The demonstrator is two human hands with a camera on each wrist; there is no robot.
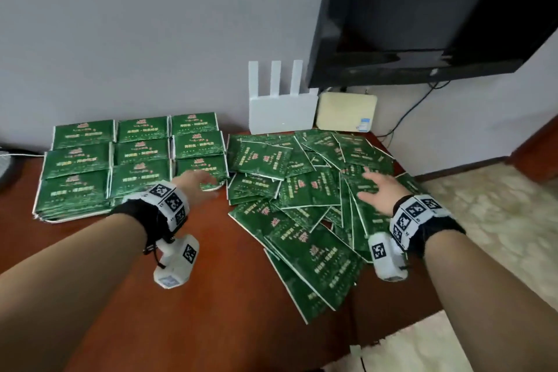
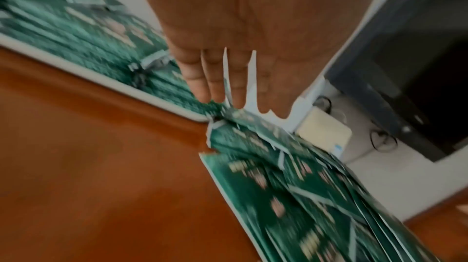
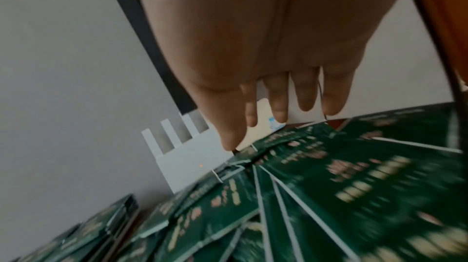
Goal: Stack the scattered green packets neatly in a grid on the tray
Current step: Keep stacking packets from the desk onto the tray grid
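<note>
Green packets stand stacked in a three-by-three grid (image 1: 133,157) on a white tray (image 1: 72,218) at the left of the red-brown table. A loose heap of green packets (image 1: 302,199) covers the table's right side. My left hand (image 1: 200,180) hovers over the near right corner of the grid, fingers (image 2: 215,78) straight, holding nothing. My right hand (image 1: 379,190) is spread flat over the heap's right part, fingers (image 3: 278,102) extended above the packets (image 3: 329,186); I cannot tell whether it touches them.
A white router (image 1: 282,109) with three antennas and a cream box (image 1: 347,112) stand against the wall behind the heap. A black screen (image 1: 437,15) hangs above them. The table's front (image 1: 181,311) is bare wood; pale floor (image 1: 498,220) lies to the right.
</note>
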